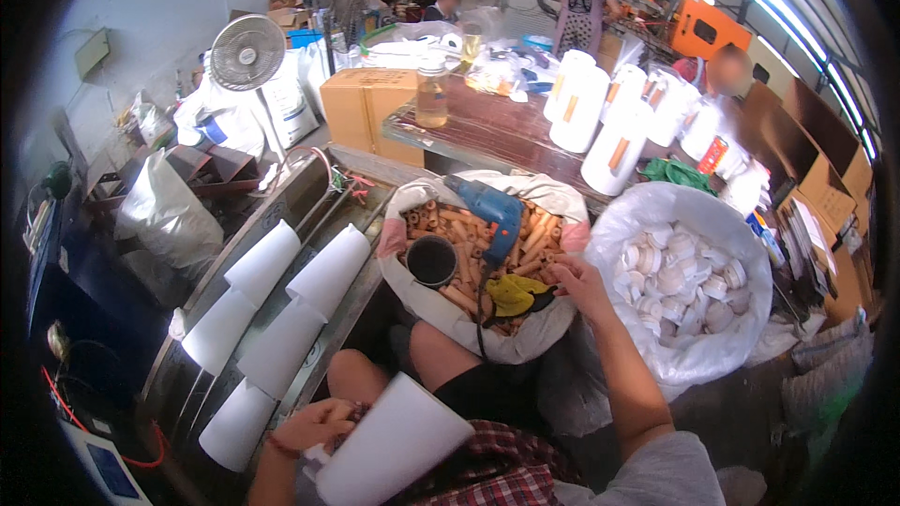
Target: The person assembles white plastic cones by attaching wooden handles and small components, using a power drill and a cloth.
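Note:
A white tapered plastic container [396, 442] lies tilted across my lap. My left hand [323, 426] is closed at its left side, with the fingertips partly hidden. To the right, my right hand [583, 292] reaches over the edge of a white sack [536, 342] full of brown hollow tubes [542, 234]. Its fingers are apart and at the tubes. A blue power drill [497, 215], a dark round cup [431, 260] and a yellow-and-black glove [516, 295] rest on the tubes.
White containers [286, 342] lie in two rows on a metal-railed bench at left. A clear bag [614, 244] holds white round parts [680, 272]. Finished-looking white containers [579, 108] and a bottle [431, 98] stand on the dark table [497, 126]. Other people are further back.

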A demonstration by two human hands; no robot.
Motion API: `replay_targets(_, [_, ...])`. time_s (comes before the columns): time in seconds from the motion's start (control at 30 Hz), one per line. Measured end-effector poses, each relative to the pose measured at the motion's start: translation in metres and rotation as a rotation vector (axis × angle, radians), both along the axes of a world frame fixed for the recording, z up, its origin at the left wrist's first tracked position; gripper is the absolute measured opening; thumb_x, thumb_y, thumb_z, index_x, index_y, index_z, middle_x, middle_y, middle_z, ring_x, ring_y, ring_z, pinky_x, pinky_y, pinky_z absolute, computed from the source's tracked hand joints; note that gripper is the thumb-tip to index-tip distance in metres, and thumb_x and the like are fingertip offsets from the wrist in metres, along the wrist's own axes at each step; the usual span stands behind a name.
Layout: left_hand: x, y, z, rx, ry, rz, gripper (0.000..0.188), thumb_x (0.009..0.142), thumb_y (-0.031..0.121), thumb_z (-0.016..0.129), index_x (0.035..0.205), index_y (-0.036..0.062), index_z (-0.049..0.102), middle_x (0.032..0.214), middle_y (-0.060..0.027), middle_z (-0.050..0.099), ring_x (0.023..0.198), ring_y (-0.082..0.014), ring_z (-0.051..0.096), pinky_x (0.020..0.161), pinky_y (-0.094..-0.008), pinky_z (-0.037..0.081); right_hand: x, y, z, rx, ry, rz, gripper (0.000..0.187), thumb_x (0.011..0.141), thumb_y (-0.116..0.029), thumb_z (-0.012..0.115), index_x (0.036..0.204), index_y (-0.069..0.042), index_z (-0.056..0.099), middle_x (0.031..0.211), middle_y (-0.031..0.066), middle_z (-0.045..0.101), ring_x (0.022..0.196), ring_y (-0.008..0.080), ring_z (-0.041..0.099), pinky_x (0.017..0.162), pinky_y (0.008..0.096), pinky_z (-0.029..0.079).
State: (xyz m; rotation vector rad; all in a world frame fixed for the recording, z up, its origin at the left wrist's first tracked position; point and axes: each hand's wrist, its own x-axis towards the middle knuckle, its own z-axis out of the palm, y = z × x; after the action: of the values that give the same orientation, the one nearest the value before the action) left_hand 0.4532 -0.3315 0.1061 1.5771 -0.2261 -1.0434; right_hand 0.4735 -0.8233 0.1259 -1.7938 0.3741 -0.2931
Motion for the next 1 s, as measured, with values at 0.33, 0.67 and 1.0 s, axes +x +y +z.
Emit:
replay_targets(0.33, [0.037,-0.061,-0.023,0.496,-0.682,-0.257,0.035,0.087,0.036,0.056,0.072,0.0057,0.049,0.071,-0.0134,0.058,0.069,-0.0318,0.057,0.062,-0.0401,0.043,0.155,-0.009,-0.085,0.532,0.354,-0.088,0.033,0.088,-0.033,0.058,0.108,-0.007,0.056,0.092,0.0043,0.06,0.085,0.0205,0.059,0.075,0.0373,0.05])
replay_targets(0.67, [0.171,-0.147,-0.014,0.395,-1.137,-0.134,0.02,0.084,0.021,0.057,0.099,0.0086,0.061,0.096,-0.011,0.058,0.089,-0.0303,0.058,0.076,-0.0384,0.049,0.189,-0.015,-0.104,1.06,0.113,0.019,0.042,0.084,-0.034,0.063,0.108,0.0,0.054,0.096,0.0124,0.062,0.086,0.0259,0.063,0.075,0.0366,0.051])
replay_targets(1.0, [0.25,-0.242,-0.076,0.723,-1.224,-0.161,0.021,0.082,0.023,0.06,0.098,0.0098,0.059,0.094,-0.0116,0.059,0.091,-0.0304,0.059,0.078,-0.0422,0.047,0.121,0.003,-0.062,1.018,0.043,-0.093,0.034,0.082,-0.025,0.063,0.103,0.001,0.054,0.087,0.0119,0.064,0.079,0.0228,0.063,0.064,0.0318,0.052])
